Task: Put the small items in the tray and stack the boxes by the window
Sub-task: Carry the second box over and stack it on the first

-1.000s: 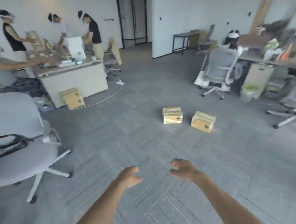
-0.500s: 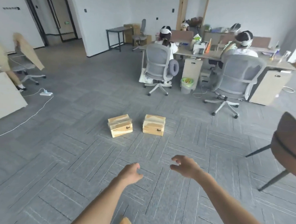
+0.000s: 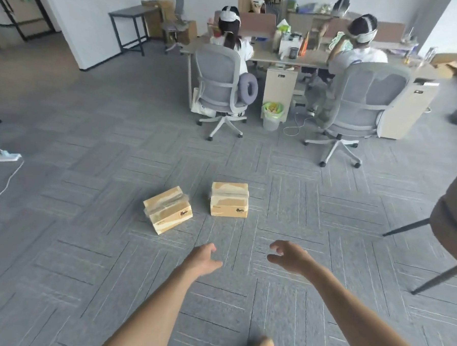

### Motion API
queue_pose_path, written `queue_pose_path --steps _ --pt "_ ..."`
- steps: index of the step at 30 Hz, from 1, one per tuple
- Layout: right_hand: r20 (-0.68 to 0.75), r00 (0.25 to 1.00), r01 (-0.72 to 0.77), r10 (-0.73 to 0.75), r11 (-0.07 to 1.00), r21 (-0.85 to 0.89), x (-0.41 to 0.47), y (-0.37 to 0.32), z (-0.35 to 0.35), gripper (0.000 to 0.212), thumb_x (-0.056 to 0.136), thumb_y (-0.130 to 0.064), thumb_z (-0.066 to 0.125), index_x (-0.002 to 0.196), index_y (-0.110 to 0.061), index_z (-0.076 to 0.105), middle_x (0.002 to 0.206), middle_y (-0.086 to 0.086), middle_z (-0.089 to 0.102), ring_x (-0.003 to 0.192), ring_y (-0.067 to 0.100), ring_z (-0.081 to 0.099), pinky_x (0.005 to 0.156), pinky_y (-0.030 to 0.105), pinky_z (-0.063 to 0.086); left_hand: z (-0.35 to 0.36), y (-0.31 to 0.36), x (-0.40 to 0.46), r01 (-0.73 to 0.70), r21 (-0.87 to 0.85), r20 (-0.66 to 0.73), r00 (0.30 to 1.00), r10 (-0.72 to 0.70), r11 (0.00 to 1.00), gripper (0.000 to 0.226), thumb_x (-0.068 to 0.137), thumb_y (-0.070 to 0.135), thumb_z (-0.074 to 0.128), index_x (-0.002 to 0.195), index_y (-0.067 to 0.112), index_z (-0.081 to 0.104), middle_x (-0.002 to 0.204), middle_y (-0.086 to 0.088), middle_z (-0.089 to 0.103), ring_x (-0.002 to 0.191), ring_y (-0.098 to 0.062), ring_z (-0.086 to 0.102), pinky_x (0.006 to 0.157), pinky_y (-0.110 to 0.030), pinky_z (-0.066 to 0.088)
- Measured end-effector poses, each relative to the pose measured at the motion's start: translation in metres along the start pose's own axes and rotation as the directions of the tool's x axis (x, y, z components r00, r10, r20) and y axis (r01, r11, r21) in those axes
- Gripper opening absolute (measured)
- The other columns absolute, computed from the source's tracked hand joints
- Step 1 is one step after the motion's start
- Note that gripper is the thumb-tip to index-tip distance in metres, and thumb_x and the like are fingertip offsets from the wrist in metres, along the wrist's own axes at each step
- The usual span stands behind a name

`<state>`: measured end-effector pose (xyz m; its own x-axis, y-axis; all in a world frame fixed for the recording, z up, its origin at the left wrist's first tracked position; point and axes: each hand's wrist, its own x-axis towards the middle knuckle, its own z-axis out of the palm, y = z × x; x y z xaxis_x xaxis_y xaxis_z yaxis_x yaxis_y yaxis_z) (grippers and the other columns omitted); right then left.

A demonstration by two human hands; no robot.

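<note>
Two taped cardboard boxes lie on the grey carpet ahead of me. The left box (image 3: 167,209) is turned at an angle; the right box (image 3: 229,199) sits square, a short gap between them. My left hand (image 3: 204,259) reaches forward below the left box, fingers loosely curled and apart, holding nothing. My right hand (image 3: 289,256) is stretched out below and right of the right box, fingers spread, also empty. Both hands are well short of the boxes. No tray or small items are in view.
Two people sit in grey office chairs (image 3: 221,85) (image 3: 363,100) at a cluttered desk (image 3: 270,56) beyond the boxes, a bin (image 3: 272,115) between them. A brown chair (image 3: 449,224) stands at the right. A power strip with a white cable (image 3: 4,157) lies at the left.
My view has swung right and I have moved closer: the boxes are now centred and nearer. Both hands stay stretched forward and empty.
</note>
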<state>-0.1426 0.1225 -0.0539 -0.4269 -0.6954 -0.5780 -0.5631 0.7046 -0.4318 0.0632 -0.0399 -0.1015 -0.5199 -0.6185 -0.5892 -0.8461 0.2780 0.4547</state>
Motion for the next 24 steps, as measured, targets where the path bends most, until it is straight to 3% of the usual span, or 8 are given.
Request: queue_pose_path --steps 4,11,16,21,24 --pt "0.014 1.000 0.017 -0.017 1.000 0.001 0.082 -0.020 -0.026 0.048 0.096 -0.035 0.061 0.139 -0.016 0.053 0.139 0.008 0.059 0.127 0.023 0.056 0.101 0.032 0.043 -0.040 0.009 0.072 0.008 0.002 0.038 0.999 -0.008 1.000 0.063 0.087 0.038 0.066 0.143 0.020 0.044 0.145 -0.005 0.048 0.129 -0.020 0.051 0.101 -0.032 0.043" --pt "0.034 0.999 0.020 -0.021 1.000 0.023 0.273 -0.036 -0.096 0.049 0.094 -0.034 0.063 0.139 -0.016 0.053 0.141 0.009 0.057 0.128 0.025 0.055 0.106 0.038 0.044 -0.114 0.052 0.246 0.035 0.003 0.046 0.998 -0.035 0.999 0.062 0.086 0.038 0.066 0.142 0.020 0.045 0.142 -0.006 0.050 0.124 -0.021 0.054 0.100 -0.034 0.046" --pt "0.073 0.996 -0.062 0.057 0.996 0.063 0.400 -0.043 -0.152 0.047 0.095 -0.031 0.063 0.139 -0.016 0.053 0.139 0.011 0.057 0.124 0.027 0.057 0.104 0.040 0.047 -0.155 0.084 0.370 0.091 0.000 0.115 0.989 -0.091 0.996 0.062 0.089 0.038 0.065 0.143 0.019 0.043 0.145 -0.006 0.049 0.126 -0.022 0.053 0.100 -0.034 0.044" --pt "0.098 0.989 -0.120 0.113 0.990 0.077 0.508 -0.044 -0.175 0.049 0.093 -0.031 0.065 0.139 -0.016 0.053 0.137 0.011 0.060 0.122 0.026 0.059 0.103 0.040 0.048 -0.173 0.100 0.482 0.111 0.000 0.151 0.982 -0.110 0.994 0.064 0.088 0.035 0.064 0.145 0.018 0.041 0.148 -0.007 0.047 0.127 -0.022 0.053 0.099 -0.034 0.045" --pt "0.144 0.981 -0.146 0.133 0.986 0.086 0.571 -0.038 -0.163 0.049 0.094 -0.029 0.064 0.140 -0.015 0.053 0.138 0.010 0.059 0.124 0.026 0.058 0.104 0.039 0.047 -0.165 0.092 0.546 0.130 -0.011 0.191 0.974 -0.125 0.991 0.066 0.088 0.034 0.064 0.147 0.017 0.038 0.150 -0.008 0.045 0.124 -0.021 0.055 0.090 -0.029 0.044"
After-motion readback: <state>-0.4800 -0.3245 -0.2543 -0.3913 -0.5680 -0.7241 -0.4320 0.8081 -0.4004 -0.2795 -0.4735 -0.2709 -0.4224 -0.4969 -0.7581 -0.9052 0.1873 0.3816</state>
